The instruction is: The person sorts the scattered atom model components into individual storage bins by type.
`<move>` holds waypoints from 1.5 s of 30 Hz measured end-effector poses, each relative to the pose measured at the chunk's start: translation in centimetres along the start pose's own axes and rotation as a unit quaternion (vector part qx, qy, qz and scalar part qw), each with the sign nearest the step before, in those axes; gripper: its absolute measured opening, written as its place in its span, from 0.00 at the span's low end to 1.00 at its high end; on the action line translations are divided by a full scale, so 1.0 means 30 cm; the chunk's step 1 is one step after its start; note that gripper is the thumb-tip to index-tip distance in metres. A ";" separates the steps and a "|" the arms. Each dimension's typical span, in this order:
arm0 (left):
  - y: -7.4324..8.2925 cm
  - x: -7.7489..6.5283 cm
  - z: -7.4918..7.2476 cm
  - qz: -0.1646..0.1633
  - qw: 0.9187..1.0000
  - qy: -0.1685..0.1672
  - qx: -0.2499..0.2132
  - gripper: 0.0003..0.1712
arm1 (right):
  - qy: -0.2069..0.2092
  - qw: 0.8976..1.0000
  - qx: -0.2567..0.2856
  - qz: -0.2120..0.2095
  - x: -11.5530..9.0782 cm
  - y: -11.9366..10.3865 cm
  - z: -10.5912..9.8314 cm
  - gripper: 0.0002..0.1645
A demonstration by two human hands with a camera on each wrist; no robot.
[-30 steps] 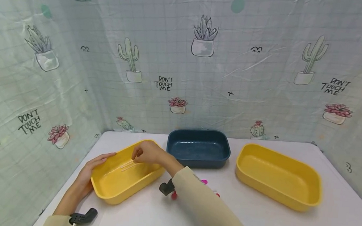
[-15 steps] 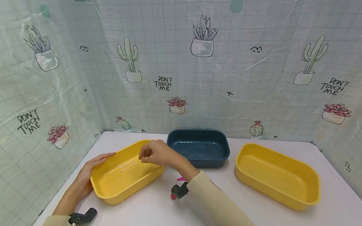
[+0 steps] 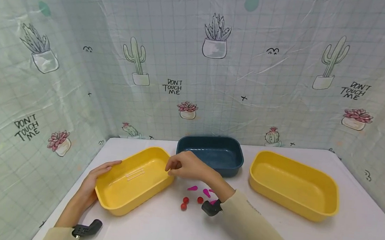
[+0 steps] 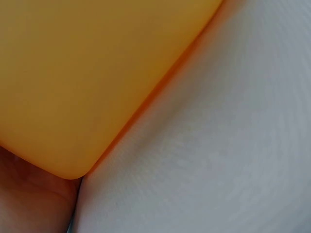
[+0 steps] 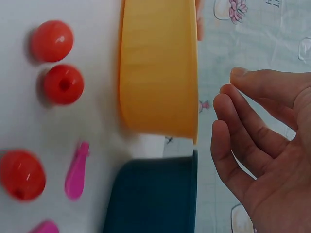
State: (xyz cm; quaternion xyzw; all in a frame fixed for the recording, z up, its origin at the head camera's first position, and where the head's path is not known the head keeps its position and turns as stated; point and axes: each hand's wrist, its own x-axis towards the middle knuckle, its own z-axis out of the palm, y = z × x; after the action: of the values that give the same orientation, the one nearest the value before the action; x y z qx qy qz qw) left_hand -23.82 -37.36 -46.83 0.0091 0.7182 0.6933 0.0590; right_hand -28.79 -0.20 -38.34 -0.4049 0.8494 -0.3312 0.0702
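In the head view a yellow plastic tray (image 3: 121, 190) stands at the left, tilted across the table. Two thin pale sticks (image 3: 135, 174) lie side by side on its floor. My left hand (image 3: 94, 178) holds the tray's left end, fingers along the rim; the left wrist view shows part of the palm (image 4: 34, 194) against the tray's corner (image 4: 97, 97). Over the tray's right end hovers my right hand (image 3: 188, 165), fingers loosely bent. The right wrist view shows this right hand (image 5: 262, 131) with nothing between thumb and fingertips.
Three red balls (image 3: 185, 200) and several pink teardrop-shaped pieces (image 3: 193, 188) lie between the tray and my right forearm. One red ball (image 5: 64, 84) shows a hole. A dark blue tray (image 3: 232, 172) stands at the back, a second yellow tray (image 3: 292, 205) at the right.
My right hand has moved right, away from the pale sticks and toward the tray's right rim. The red balls and pink pieces have come into view. My left hand keeps its place.
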 end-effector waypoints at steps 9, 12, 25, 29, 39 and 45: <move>0.002 -0.006 0.000 -0.008 1.000 0.006 0.002 0.29 | 0.018 1.000 0.012 0.017 -0.122 0.085 -0.049 0.07; -0.002 -0.008 0.000 -0.009 1.000 0.006 0.003 0.30 | 0.019 0.999 0.019 0.028 -0.164 0.117 -0.058 0.07; -0.010 -0.004 -0.002 -0.005 1.000 0.003 -0.006 0.29 | 0.014 0.997 0.033 0.064 -0.341 0.238 -0.086 0.07; -0.011 -0.003 0.000 -0.005 1.000 0.000 -0.005 0.30 | 0.008 0.995 0.040 0.088 -0.382 0.268 -0.085 0.06; -0.008 0.000 0.003 0.001 1.000 -0.006 -0.008 0.29 | -0.006 0.991 0.069 0.111 -0.454 0.353 -0.083 0.03; -0.004 0.006 -0.001 0.001 1.000 -0.007 -0.007 0.30 | -0.029 0.987 0.090 0.133 -0.475 0.374 -0.080 0.03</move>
State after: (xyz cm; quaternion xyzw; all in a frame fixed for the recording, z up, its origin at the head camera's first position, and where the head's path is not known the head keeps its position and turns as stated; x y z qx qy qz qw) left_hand -23.99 -37.39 -46.95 0.0143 0.7130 0.6982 0.0630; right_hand -27.48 16.54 -45.55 -0.2902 0.8599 -0.3821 0.1743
